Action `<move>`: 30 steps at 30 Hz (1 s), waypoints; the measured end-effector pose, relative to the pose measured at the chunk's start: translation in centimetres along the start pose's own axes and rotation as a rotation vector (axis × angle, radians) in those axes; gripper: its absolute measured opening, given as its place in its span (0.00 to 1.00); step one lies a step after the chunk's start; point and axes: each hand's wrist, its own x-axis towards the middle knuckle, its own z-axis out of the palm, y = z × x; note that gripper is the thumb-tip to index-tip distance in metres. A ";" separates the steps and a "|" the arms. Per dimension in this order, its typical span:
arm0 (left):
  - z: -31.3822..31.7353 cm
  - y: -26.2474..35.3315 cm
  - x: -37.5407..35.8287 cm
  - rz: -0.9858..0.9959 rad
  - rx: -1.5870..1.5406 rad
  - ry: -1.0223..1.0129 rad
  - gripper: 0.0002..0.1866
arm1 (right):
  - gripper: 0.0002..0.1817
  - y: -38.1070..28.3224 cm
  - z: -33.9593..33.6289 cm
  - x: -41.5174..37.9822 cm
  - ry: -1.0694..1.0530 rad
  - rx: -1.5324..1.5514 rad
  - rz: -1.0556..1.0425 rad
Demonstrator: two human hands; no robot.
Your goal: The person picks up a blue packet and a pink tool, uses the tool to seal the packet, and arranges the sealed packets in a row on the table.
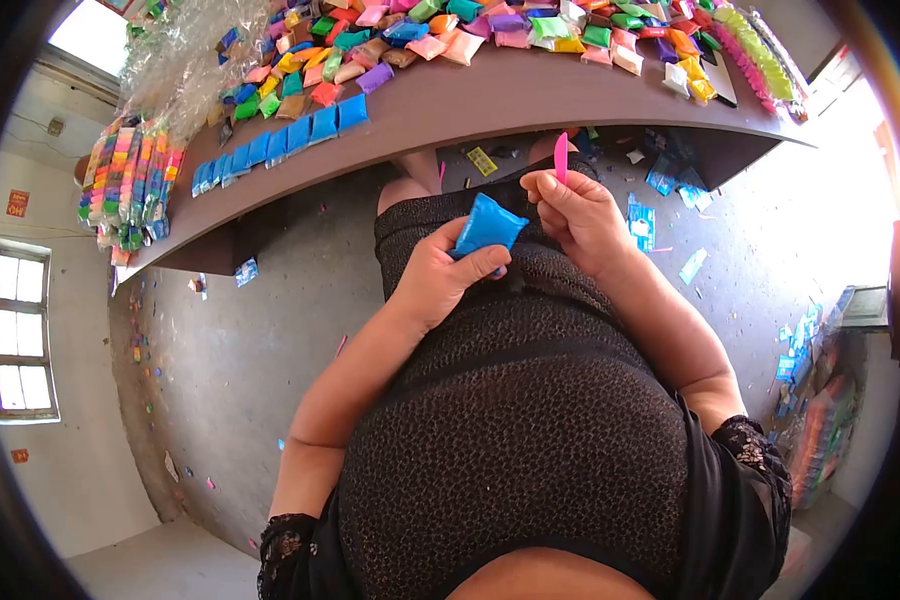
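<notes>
Holding seems the current step: left hand grips a packet, right hand pinches a stick, both off the desk's near edge; moving either likely needs steadiness.

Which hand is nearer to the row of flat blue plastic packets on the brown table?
Left. The left hand is on the person's side of the table, right of the row; the right hand is farther right.

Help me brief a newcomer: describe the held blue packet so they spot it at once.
In front of the brown table, find the person's left hand. It holds the blue packet, unlike the row of blue packets lying on the table.
</notes>
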 end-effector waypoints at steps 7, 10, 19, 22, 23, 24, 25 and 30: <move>-0.3 -0.4 0.2 0.045 -0.265 0.003 0.20 | 0.16 0.9 0.6 -1.1 -0.103 -0.118 -0.080; -0.4 -0.3 0.1 0.028 -0.298 -0.049 0.20 | 0.13 0.4 0.6 -0.9 -0.158 -0.401 -0.303; -0.5 -0.7 0.3 0.032 -0.284 -0.021 0.18 | 0.07 0.9 0.1 -0.6 -0.069 -0.011 -0.106; -0.3 -0.6 0.3 0.074 -0.287 0.043 0.19 | 0.11 0.9 0.5 -0.7 -0.005 -0.019 -0.057; -0.2 -0.6 0.3 0.102 -0.284 0.070 0.19 | 0.11 0.9 1.0 -0.9 0.004 -0.037 -0.044; -0.1 -0.6 0.4 0.104 -0.283 0.068 0.19 | 0.12 0.8 1.6 -1.0 0.012 -0.055 -0.033; 0.0 -0.6 0.5 0.106 -0.235 0.089 0.18 | 0.13 0.9 1.8 -1.0 0.011 -0.056 -0.025; 0.3 -0.2 0.2 0.047 -0.045 0.124 0.18 | 0.12 1.1 1.6 -0.5 -0.033 -0.139 -0.029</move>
